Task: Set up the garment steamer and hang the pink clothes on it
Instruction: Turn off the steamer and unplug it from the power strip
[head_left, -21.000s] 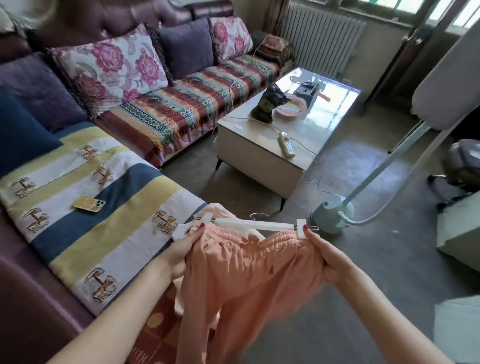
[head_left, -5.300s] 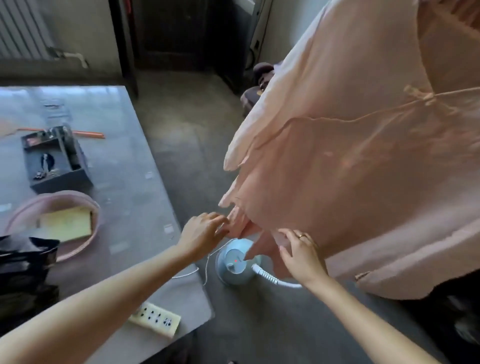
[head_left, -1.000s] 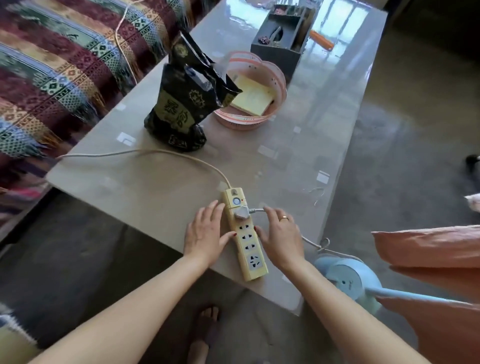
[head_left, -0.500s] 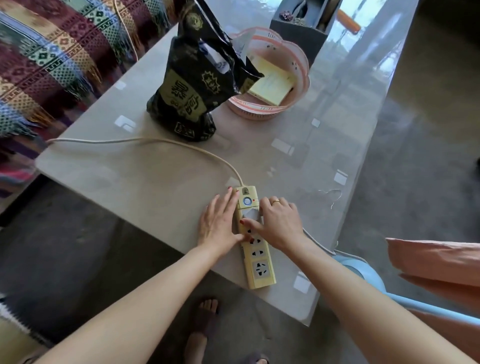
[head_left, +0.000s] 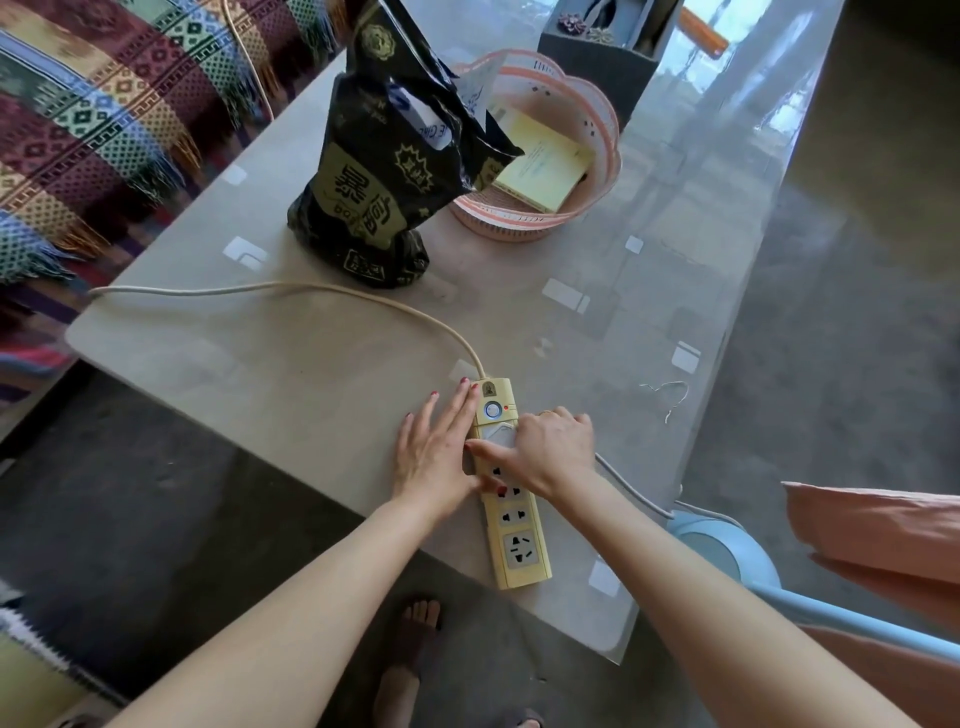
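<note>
A yellow power strip (head_left: 514, 535) lies on the coffee table (head_left: 291, 374) near its front edge, with a small red light lit by its switch. My left hand (head_left: 434, 452) rests flat on the table against the strip's left side, fingers spread. My right hand (head_left: 548, 449) is closed over a grey plug (head_left: 500, 440) seated in the strip's top socket. The plug's cord runs right to the pale blue steamer base (head_left: 722, 556) on the floor. The pink clothes (head_left: 878, 530) hang at the right edge beside the steamer's pole (head_left: 852, 623).
A black snack bag (head_left: 384, 171) stands mid-table, with a pink basket (head_left: 550, 156) holding yellow paper behind it and a dark organiser box (head_left: 608, 57) further back. The strip's cable (head_left: 270, 291) crosses the table to the left. A patterned sofa (head_left: 104, 124) lies left. My bare foot (head_left: 410, 654) stands below.
My right hand has pushed the plug down into the top socket, and the red light by the switch is lit now. The view has come closer to the table.
</note>
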